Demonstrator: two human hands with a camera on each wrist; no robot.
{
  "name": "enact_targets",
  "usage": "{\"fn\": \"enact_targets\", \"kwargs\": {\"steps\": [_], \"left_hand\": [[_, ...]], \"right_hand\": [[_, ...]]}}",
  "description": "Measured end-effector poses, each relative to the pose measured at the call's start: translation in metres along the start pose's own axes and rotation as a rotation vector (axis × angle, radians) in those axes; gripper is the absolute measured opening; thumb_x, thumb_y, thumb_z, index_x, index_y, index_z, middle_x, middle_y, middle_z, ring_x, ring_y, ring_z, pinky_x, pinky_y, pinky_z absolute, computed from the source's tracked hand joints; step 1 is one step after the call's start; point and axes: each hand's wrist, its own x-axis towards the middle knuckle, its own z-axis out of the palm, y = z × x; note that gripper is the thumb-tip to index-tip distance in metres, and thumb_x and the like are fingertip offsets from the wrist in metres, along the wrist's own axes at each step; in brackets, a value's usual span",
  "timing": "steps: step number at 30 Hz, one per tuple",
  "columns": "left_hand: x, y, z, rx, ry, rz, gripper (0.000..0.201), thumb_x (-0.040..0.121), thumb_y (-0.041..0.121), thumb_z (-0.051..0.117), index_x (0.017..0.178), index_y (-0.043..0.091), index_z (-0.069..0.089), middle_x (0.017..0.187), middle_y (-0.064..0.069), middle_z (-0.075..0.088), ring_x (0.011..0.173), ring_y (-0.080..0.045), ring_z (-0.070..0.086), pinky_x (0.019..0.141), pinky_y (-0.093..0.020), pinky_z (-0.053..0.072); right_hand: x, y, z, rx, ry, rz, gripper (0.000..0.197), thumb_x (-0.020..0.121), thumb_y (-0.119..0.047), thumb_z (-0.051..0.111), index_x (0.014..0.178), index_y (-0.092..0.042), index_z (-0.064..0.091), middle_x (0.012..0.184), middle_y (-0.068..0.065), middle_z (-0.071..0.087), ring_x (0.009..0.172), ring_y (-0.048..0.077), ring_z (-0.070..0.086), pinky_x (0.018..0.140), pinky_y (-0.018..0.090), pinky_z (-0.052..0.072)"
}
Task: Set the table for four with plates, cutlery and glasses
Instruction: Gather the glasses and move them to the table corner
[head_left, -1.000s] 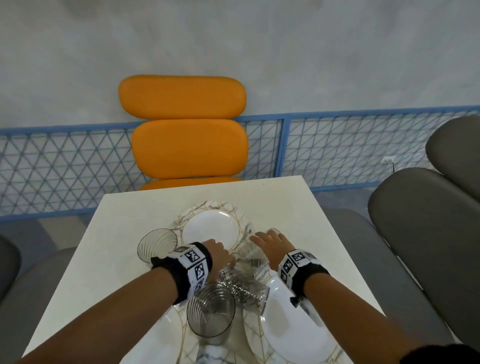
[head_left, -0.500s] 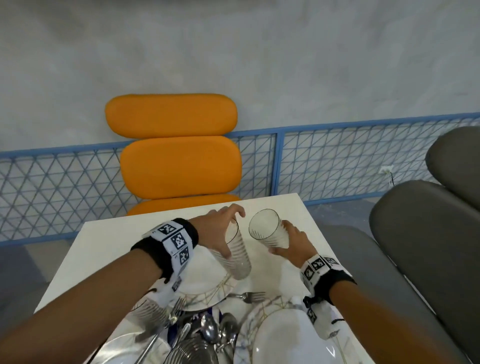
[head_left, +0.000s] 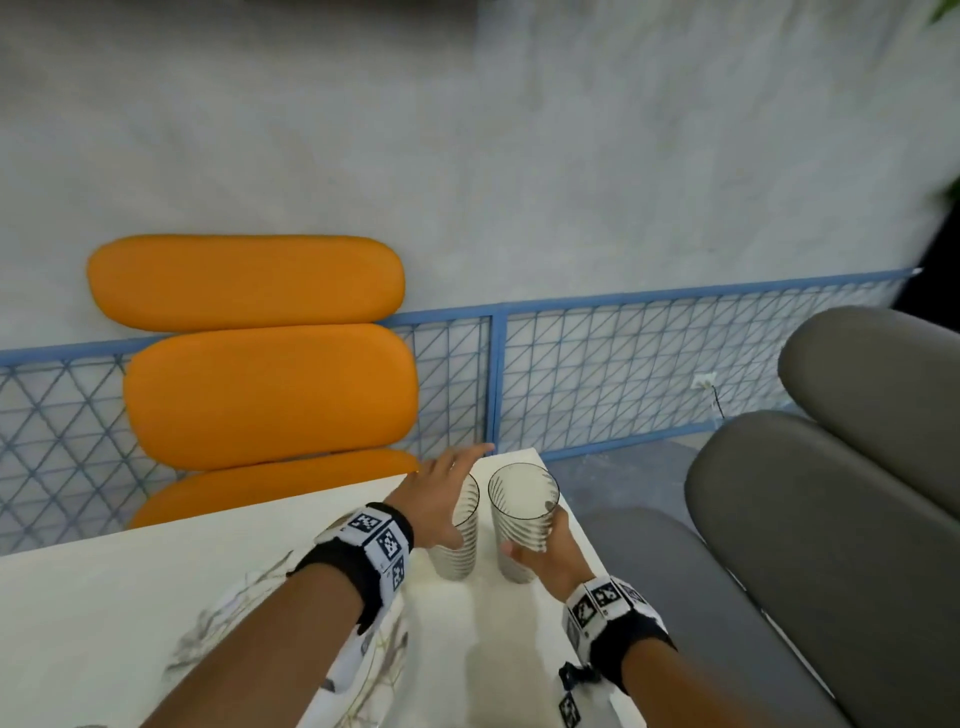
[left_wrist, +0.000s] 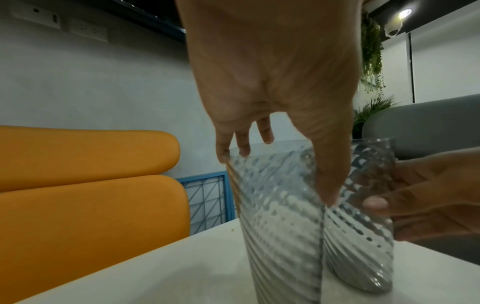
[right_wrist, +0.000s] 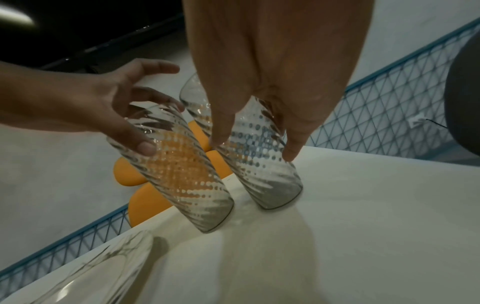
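Two clear ribbed glasses stand side by side at the far right corner of the white table (head_left: 104, 623). My left hand (head_left: 441, 493) holds the left glass (head_left: 460, 556) from above, thumb on its near side, fingers at the far rim and index finger stretched out. In the left wrist view, that left hand (left_wrist: 280, 174) pinches the left glass (left_wrist: 280, 236). My right hand (head_left: 540, 540) grips the right glass (head_left: 519, 499) around its side. In the right wrist view, the right hand (right_wrist: 254, 148) holds the right glass (right_wrist: 262, 164) beside the left glass (right_wrist: 176, 170). A marbled plate (head_left: 244, 613) lies under my left forearm.
An orange padded chair (head_left: 270, 395) stands behind the table's far edge. A grey padded chair (head_left: 831, 545) is close on the right. A blue mesh fence (head_left: 597, 379) runs along the wall. The table's corner edge is just beyond the glasses.
Both hands lifted a glass from the cluster in the table's middle, carried them forward and right, and lowered them to the far right corner. My view has tilted up.
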Motion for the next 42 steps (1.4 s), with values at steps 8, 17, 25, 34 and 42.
{"fn": "enact_targets", "kwargs": {"steps": [8,17,25,34,42], "left_hand": [[0.001,-0.014,0.038,-0.147,0.444,-0.164,0.136,0.058,0.044,0.084,0.139,0.035,-0.025,0.158,-0.004,-0.011,0.146,-0.025,-0.011,0.118,-0.037,-0.001],[0.031,-0.033,0.05,-0.778,0.351,-0.345,0.102,0.067,0.006,0.081,0.144,0.01,0.015,0.137,-0.01,0.045,0.128,-0.026,0.044,0.104,-0.029,0.036],[0.055,-0.038,0.055,-0.82,0.418,-0.377,0.072,0.073,-0.001,0.075,0.131,0.004,0.032,0.134,-0.011,0.046,0.126,-0.024,0.044,0.099,-0.023,0.032],[0.06,-0.041,0.06,-0.813,0.44,-0.382,0.078,0.071,0.002,0.077,0.135,0.005,0.033,0.136,-0.011,0.046,0.129,-0.026,0.043,0.108,-0.033,0.036],[0.029,-0.038,0.039,-0.777,0.295,-0.465,0.101,0.079,0.017,0.073,0.149,0.006,0.0,0.155,-0.014,0.02,0.14,-0.031,0.028,0.114,-0.041,0.028]], "right_hand": [[0.035,-0.005,-0.008,0.055,0.014,-0.039,0.073,0.063,-0.004,0.08,0.119,-0.018,0.036,0.122,0.008,0.049,0.116,0.026,0.049,0.104,0.043,0.041],[0.073,-0.015,-0.011,0.034,-0.025,-0.034,0.069,0.077,0.006,0.068,0.135,-0.006,0.031,0.119,0.004,0.049,0.105,0.021,0.049,0.087,0.025,0.042],[0.09,-0.017,-0.007,0.081,-0.074,-0.016,0.067,0.081,0.005,0.063,0.137,-0.005,0.027,0.126,0.011,0.048,0.105,0.02,0.047,0.09,0.025,0.044],[0.09,-0.015,-0.007,-0.048,-0.028,-0.027,0.068,0.082,-0.003,0.066,0.138,-0.008,0.028,0.122,0.004,0.047,0.121,0.025,0.047,0.102,0.034,0.04],[0.061,-0.02,-0.017,-0.176,0.02,0.083,0.092,0.084,-0.018,0.067,0.148,-0.006,0.002,0.156,0.014,0.016,0.143,0.03,0.021,0.117,0.044,0.023]]}}
